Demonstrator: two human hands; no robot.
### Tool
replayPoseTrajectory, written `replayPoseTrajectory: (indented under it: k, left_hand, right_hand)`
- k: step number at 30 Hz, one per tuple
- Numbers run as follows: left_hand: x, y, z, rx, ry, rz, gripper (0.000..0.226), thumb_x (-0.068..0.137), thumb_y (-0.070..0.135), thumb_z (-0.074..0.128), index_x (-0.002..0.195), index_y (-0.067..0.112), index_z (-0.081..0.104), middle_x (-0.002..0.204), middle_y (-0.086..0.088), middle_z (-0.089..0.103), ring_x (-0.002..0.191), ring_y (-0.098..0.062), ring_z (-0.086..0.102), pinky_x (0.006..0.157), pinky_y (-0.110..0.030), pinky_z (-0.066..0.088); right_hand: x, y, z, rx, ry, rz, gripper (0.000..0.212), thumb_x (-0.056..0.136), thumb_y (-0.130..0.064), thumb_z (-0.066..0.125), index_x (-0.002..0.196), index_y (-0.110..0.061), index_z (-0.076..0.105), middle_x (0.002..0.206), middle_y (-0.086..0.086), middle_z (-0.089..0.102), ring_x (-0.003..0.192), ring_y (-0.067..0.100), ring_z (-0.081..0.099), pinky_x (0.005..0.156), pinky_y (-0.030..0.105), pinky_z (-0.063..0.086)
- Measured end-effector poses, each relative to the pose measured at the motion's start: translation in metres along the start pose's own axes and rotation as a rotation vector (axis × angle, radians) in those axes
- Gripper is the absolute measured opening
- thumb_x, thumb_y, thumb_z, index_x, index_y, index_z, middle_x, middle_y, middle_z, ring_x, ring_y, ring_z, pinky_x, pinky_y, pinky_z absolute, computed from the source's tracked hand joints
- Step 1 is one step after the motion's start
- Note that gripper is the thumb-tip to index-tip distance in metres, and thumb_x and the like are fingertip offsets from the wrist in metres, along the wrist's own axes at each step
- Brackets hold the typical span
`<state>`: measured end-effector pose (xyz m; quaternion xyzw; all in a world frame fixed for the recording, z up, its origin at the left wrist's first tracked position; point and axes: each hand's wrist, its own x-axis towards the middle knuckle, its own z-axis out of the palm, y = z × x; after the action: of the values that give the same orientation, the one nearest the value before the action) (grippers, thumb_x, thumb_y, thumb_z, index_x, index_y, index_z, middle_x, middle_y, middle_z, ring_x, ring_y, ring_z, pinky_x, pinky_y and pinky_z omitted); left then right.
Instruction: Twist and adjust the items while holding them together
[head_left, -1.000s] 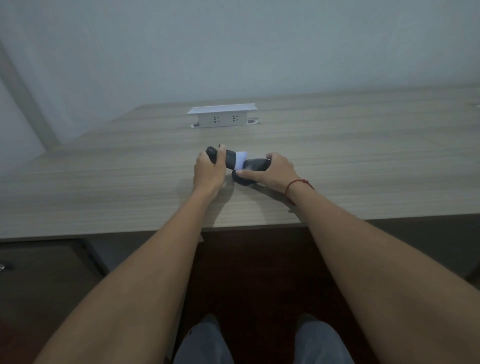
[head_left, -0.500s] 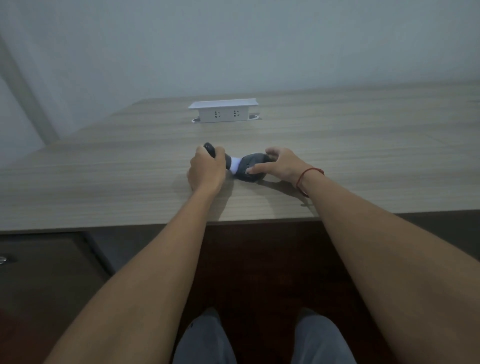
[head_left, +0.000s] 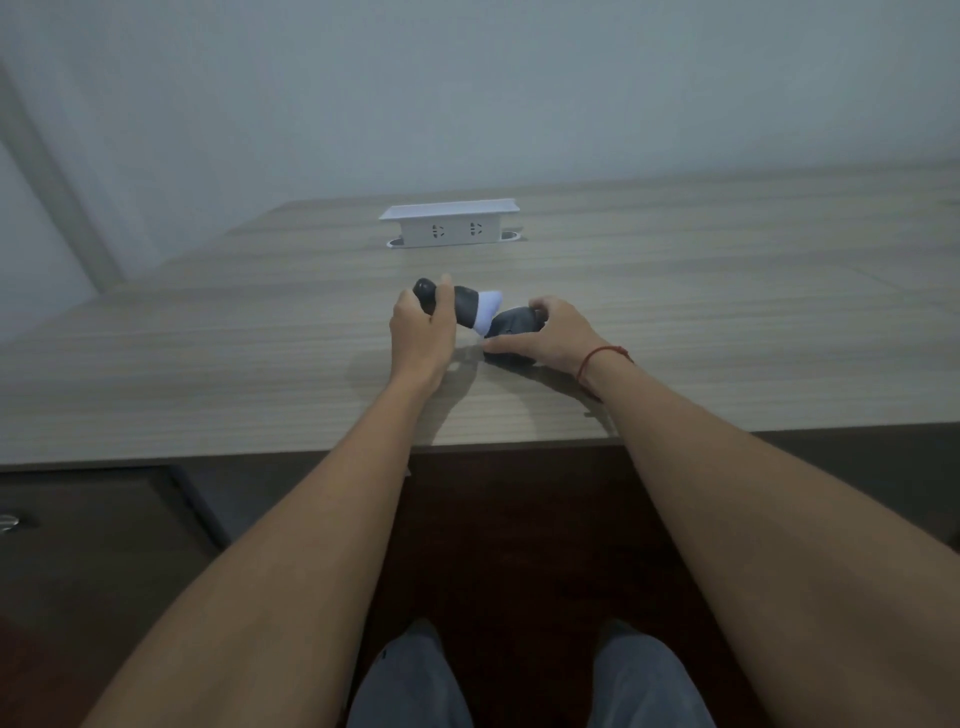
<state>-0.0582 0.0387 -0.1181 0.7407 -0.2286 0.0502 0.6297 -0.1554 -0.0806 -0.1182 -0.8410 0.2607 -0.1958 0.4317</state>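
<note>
My left hand (head_left: 422, 332) grips a dark handheld device (head_left: 464, 306) with a white tip, lifted and tilted so the tip points down to the right. My right hand (head_left: 558, 332) holds a dark rounded piece (head_left: 511, 325) against the wooden desk (head_left: 208, 364), fingers curled over its top and thumb along its near side. The white tip nearly touches the dark piece. A red string circles my right wrist.
A white pop-up socket box (head_left: 449, 224) stands on the desk behind my hands. The desk's front edge runs just under my forearms. A dark drawer unit (head_left: 93, 545) with a metal knob sits lower left. My knees show at the bottom.
My left hand has tilted the device and drawn its white tip out of the dark piece, so more of the tip shows. My right hand still holds that piece on the desk.
</note>
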Motion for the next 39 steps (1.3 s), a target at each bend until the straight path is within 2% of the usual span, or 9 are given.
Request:
replayPoseTrajectory:
  k: [4, 8, 13, 18, 22, 27, 31, 36, 39]
  left_hand:
    - [0.001, -0.004, 0.001, 0.086, -0.027, 0.001, 0.032, 0.098, 0.037, 0.047, 0.099, 0.006, 0.054, 0.080, 0.003, 0.052, 0.072, -0.010, 0.050, 0.066, -0.024, 0.041]
    - [0.001, -0.006, 0.004, 0.283, 0.057, -0.035, 0.036, 0.098, 0.041, 0.043, 0.109, 0.009, 0.054, 0.094, -0.001, 0.056, 0.088, -0.021, 0.055, 0.087, -0.038, 0.046]
    - [-0.001, 0.000, 0.006, 0.015, -0.057, 0.023, 0.028, 0.098, 0.037, 0.048, 0.096, 0.010, 0.052, 0.079, 0.005, 0.051, 0.076, -0.011, 0.050, 0.067, -0.023, 0.042]
    - [0.000, -0.002, 0.007, 0.267, 0.132, 0.022, 0.030, 0.099, 0.041, 0.041, 0.100, 0.013, 0.051, 0.089, 0.000, 0.056, 0.083, -0.020, 0.053, 0.090, -0.040, 0.046]
    - [-0.002, 0.006, 0.011, 0.034, 0.039, 0.044, 0.028, 0.098, 0.036, 0.047, 0.097, 0.009, 0.054, 0.080, 0.005, 0.053, 0.073, -0.010, 0.050, 0.065, -0.023, 0.041]
    - [0.009, -0.006, 0.012, 0.052, 0.063, -0.136, 0.039, 0.097, 0.039, 0.048, 0.109, 0.004, 0.059, 0.094, -0.003, 0.059, 0.086, -0.019, 0.055, 0.075, -0.028, 0.043]
    - [0.007, 0.000, 0.012, -0.049, 0.037, -0.055, 0.027, 0.096, 0.035, 0.050, 0.092, 0.009, 0.054, 0.077, 0.006, 0.051, 0.072, -0.010, 0.048, 0.060, -0.020, 0.037]
    - [0.004, -0.004, 0.010, 0.327, 0.154, -0.124, 0.026, 0.093, 0.041, 0.048, 0.094, 0.016, 0.054, 0.088, 0.001, 0.057, 0.087, -0.023, 0.059, 0.094, -0.040, 0.046]
    - [0.003, -0.001, 0.007, 0.159, 0.183, -0.080, 0.028, 0.095, 0.039, 0.048, 0.096, 0.012, 0.056, 0.086, 0.002, 0.055, 0.082, -0.019, 0.056, 0.081, -0.033, 0.048]
  right_hand:
    - [-0.001, -0.002, -0.007, 0.013, -0.123, -0.025, 0.070, 0.072, -0.033, 0.081, 0.129, -0.005, 0.051, 0.125, 0.012, 0.057, 0.100, 0.020, 0.055, 0.080, 0.026, 0.046]
    - [-0.003, -0.001, -0.006, -0.002, -0.108, -0.046, 0.086, 0.069, -0.040, 0.082, 0.140, -0.008, 0.044, 0.139, 0.008, 0.050, 0.118, 0.021, 0.050, 0.095, 0.031, 0.041]
    - [-0.004, 0.000, -0.001, -0.022, -0.064, -0.090, 0.066, 0.070, -0.037, 0.082, 0.126, -0.011, 0.057, 0.113, 0.000, 0.059, 0.106, 0.018, 0.056, 0.083, 0.026, 0.044]
    - [-0.003, 0.004, -0.001, -0.050, -0.057, -0.120, 0.073, 0.074, -0.027, 0.079, 0.137, -0.008, 0.048, 0.134, 0.006, 0.054, 0.115, 0.018, 0.051, 0.090, 0.026, 0.040]
    - [0.000, 0.005, 0.001, -0.026, -0.045, -0.129, 0.061, 0.072, -0.024, 0.079, 0.129, -0.014, 0.056, 0.123, 0.005, 0.061, 0.109, 0.019, 0.058, 0.089, 0.027, 0.047]
    - [0.000, 0.003, 0.000, -0.005, -0.054, -0.133, 0.066, 0.075, -0.020, 0.076, 0.136, -0.015, 0.052, 0.116, -0.001, 0.057, 0.104, 0.015, 0.055, 0.086, 0.025, 0.043]
    - [0.002, 0.004, 0.000, 0.015, -0.037, -0.128, 0.062, 0.074, -0.018, 0.077, 0.133, -0.016, 0.056, 0.118, 0.001, 0.060, 0.099, 0.012, 0.057, 0.082, 0.021, 0.044]
    - [0.004, 0.008, 0.000, 0.010, -0.028, -0.113, 0.069, 0.072, -0.017, 0.079, 0.135, -0.012, 0.051, 0.117, 0.000, 0.055, 0.105, 0.015, 0.054, 0.083, 0.021, 0.042]
    - [0.005, 0.009, -0.001, -0.001, -0.013, -0.125, 0.071, 0.070, -0.019, 0.080, 0.134, -0.011, 0.053, 0.122, 0.002, 0.058, 0.106, 0.015, 0.054, 0.086, 0.023, 0.043]
